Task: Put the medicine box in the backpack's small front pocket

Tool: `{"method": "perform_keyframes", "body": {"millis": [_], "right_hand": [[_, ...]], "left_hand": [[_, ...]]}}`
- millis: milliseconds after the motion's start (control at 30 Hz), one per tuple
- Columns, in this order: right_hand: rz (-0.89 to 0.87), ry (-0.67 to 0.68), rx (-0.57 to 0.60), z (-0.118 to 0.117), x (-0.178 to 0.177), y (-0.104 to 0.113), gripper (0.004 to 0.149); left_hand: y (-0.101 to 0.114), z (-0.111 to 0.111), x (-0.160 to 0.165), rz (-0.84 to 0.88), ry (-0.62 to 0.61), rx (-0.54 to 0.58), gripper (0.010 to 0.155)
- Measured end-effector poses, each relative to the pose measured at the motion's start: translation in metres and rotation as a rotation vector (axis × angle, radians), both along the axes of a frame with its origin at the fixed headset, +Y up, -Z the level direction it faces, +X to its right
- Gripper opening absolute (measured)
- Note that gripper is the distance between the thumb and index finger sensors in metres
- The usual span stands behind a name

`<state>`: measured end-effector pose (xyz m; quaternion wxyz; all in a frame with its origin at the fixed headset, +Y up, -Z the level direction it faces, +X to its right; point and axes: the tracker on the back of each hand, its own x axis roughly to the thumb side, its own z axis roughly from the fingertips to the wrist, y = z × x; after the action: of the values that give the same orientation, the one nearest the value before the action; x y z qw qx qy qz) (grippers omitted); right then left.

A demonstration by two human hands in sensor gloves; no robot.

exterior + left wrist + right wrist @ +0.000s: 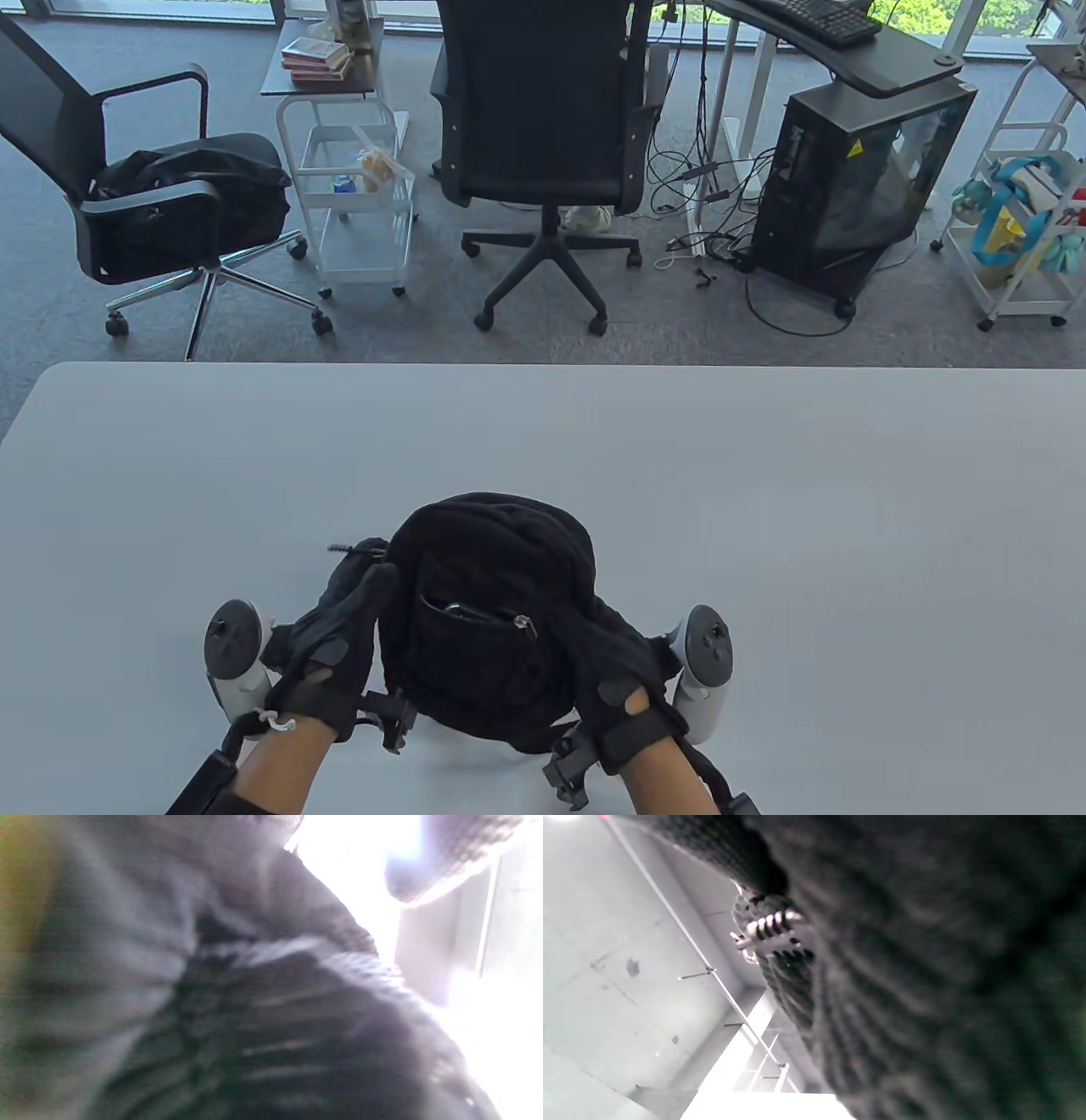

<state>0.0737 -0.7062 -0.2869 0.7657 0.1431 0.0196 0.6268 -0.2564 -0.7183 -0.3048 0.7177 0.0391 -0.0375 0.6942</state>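
Both gloved hands, left hand (327, 654) and right hand (615, 658), press flat-fingered against the small black fabric backpack (488, 594), whose front pocket (475, 632) gapes, medicine box unseen.

A wide, pale grey smooth-topped table (764, 509) with rounded far corners carries a small black fabric backpack (488, 586), which sits near its front edge, middle-left.
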Motion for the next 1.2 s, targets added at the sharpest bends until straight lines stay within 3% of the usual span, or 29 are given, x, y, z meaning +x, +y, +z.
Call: {"method": "perform_keyframes", "body": {"millis": [67, 133, 267, 367, 467, 600, 633, 767, 1000, 1200], "right_hand": [[0.066, -0.147, 0.021, 0.004, 0.005, 0.003, 0.055], [0.131, -0.259, 0.069, 0.008, 0.006, 0.007, 0.056], [0.291, -0.246, 0.129, 0.012, -0.006, 0.011, 0.060], [0.327, -0.219, 0.143, 0.016, -0.020, 0.011, 0.061], [0.434, -0.217, 0.190, 0.018, -0.030, 0.013, 0.061], [0.457, -0.234, 0.190, 0.019, -0.034, 0.012, 0.061], [0.460, -0.237, 0.188, 0.019, -0.034, 0.012, 0.061], [0.405, -0.211, 0.129, 0.014, -0.029, 0.006, 0.060], [0.214, -0.144, 0.025, 0.007, -0.012, 0.004, 0.056], [-0.054, 0.002, 0.008, 0.001, 0.006, 0.014, 0.054]], "left_hand": [[0.008, 0.005, 0.003, -0.091, 0.004, 0.040, 0.094], [0.016, 0.009, 0.013, -0.181, -0.026, 0.095, 0.088], [0.030, 0.016, 0.045, -0.325, -0.209, 0.214, 0.059], [0.030, 0.023, 0.061, -0.516, -0.179, 0.252, 0.071], [0.031, 0.029, 0.068, -0.655, -0.201, 0.220, 0.084], [0.037, 0.033, 0.069, -0.704, -0.118, 0.222, 0.045], [0.037, 0.033, 0.068, -0.702, -0.120, 0.225, 0.042], [0.035, 0.027, 0.065, -0.671, -0.111, 0.210, 0.040], [0.048, 0.022, 0.044, -0.844, 0.010, 0.376, 0.044], [0.040, 0.002, 0.015, -0.964, 0.107, 0.284, 0.046]]}}
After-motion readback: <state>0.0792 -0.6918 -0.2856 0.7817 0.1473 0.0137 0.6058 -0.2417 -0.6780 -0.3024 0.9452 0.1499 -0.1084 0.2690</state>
